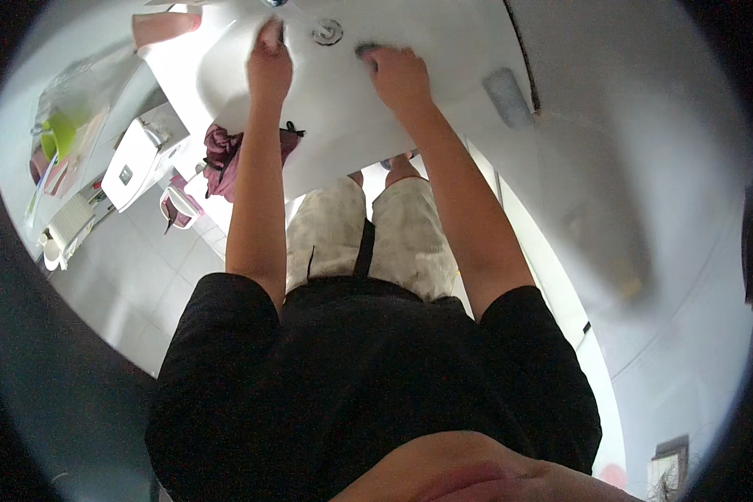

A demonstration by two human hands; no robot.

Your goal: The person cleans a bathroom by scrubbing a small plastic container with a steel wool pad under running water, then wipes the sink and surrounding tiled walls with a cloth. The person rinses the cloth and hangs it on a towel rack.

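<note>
Both my hands are over a white sink basin, one on each side of the round metal drain. My left hand is closed left of the drain, near the tap; a dark edge shows by its fingers, too blurred to name. To the right of the drain, my right hand is closed on a small dark thing of unclear kind. A bunched maroon cloth with black trim hangs over the sink's front edge, partly behind my left forearm.
A greyish oblong thing lies at the sink's right side. A pinkish cup-like thing stands at the back left. Further left are a green container, a white boxy unit and a white-and-pink bin on the tiled floor.
</note>
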